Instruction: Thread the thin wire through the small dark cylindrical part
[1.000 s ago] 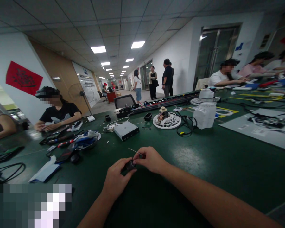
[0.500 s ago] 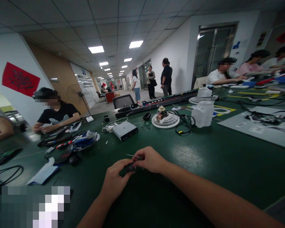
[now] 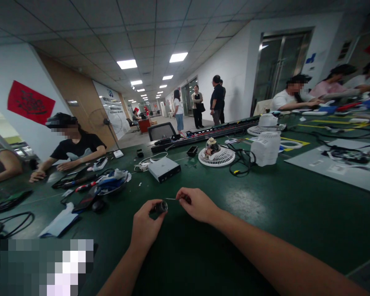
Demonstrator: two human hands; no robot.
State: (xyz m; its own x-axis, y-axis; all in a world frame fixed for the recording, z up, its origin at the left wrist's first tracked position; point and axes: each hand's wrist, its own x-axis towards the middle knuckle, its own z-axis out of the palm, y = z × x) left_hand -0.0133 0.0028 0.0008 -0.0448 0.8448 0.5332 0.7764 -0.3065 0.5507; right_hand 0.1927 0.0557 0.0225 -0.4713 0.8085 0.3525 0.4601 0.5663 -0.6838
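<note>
My left hand [image 3: 148,224] pinches a short dark cylinder [image 3: 162,206] between thumb and fingers. The cylinder's round end, with a shiny ring, faces right. My right hand [image 3: 197,204] is closed on a thin metal rod [image 3: 170,199], whose slender end points left toward the cylinder without visibly touching it. Fingers cover the rest of the rod, so its kind cannot be made out. Both hands are just above the green tabletop [image 3: 203,255], with a small gap between them.
Ahead lie a grey optical drive [image 3: 164,169], a white fan grille with a motor [image 3: 216,155] and a white housing [image 3: 267,149]. To the left are a mouse [image 3: 98,205], a blue cloth [image 3: 59,220] and cables. A grey panel [image 3: 342,160] lies right. Co-workers sit across and rightward.
My hands have drawn apart. The cylinder has shifted slightly left and up, and its ringed end now shows. My right hand has moved a little right with the rod.
</note>
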